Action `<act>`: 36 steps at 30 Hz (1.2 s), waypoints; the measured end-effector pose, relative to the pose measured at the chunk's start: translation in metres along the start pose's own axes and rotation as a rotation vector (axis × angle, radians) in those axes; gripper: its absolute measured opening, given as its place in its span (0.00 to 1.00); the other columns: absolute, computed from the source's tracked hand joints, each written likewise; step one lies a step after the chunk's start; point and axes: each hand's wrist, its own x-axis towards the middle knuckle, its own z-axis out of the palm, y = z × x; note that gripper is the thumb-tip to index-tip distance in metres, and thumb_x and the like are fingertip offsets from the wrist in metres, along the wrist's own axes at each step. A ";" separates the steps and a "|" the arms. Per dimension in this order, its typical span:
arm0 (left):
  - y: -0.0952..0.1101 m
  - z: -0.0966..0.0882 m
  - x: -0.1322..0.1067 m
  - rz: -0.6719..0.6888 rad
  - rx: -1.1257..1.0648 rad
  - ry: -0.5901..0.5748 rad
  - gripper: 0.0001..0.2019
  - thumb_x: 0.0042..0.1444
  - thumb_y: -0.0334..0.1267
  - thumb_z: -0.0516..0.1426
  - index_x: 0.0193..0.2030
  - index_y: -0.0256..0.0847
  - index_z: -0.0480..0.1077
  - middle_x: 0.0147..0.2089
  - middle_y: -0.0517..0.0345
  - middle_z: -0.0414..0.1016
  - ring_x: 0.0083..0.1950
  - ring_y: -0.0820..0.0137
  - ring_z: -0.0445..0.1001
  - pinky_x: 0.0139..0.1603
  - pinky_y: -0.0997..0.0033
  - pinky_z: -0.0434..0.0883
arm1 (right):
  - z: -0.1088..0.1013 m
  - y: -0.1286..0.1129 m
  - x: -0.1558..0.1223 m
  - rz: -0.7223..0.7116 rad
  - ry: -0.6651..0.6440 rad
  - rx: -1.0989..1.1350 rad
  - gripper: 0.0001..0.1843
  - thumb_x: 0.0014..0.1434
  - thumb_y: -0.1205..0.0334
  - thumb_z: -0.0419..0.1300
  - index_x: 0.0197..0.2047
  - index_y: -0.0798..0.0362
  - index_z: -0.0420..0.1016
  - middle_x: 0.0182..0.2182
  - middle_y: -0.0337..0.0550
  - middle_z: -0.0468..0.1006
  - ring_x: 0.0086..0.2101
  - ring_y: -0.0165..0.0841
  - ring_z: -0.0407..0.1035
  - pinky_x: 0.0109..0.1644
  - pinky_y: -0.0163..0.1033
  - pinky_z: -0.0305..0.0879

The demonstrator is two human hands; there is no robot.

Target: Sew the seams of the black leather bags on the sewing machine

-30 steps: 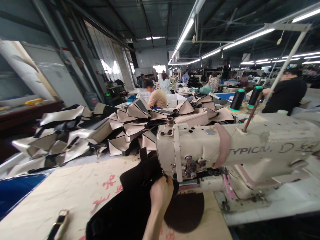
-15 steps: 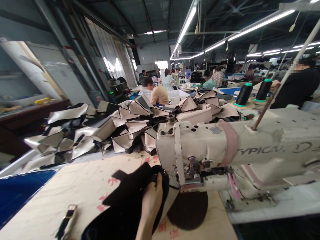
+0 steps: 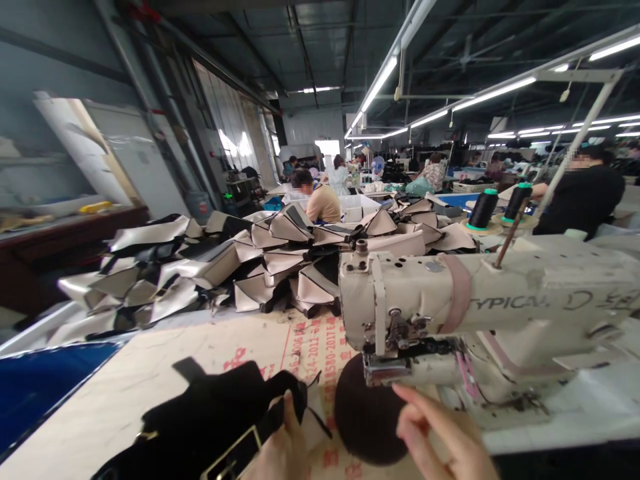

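My left hand is closed on the edge of a black bag piece, with the thumb on top. A black strap with a gold-rimmed buckle lies across that piece by the wrist. A pale panel sticks out past the left fingers. My right hand is beside the sewing machine, index finger stretched toward the metal plate under the needle area and the other fingers curled. Nothing shows in it. A dark round disc lies on the table below the machine head.
Cream-and-black sewn pieces are heaped behind the table. Two black thread cones stand behind the machine. A blue surface borders the left side. A person sits beyond the heap; another is at right.
The black bag piece has moved left and down, away from the machine head, with my left hand. My right hand has come into view by the machine. The buckle strap now shows at my left wrist.
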 end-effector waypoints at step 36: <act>0.027 -0.126 0.073 0.552 -0.168 0.581 0.15 0.60 0.41 0.45 0.36 0.41 0.71 0.17 0.60 0.70 0.20 0.72 0.68 0.21 0.73 0.49 | 0.119 0.010 0.043 0.094 0.431 -0.090 0.03 0.59 0.66 0.54 0.36 0.56 0.66 0.25 0.42 0.75 0.24 0.26 0.70 0.27 0.27 0.65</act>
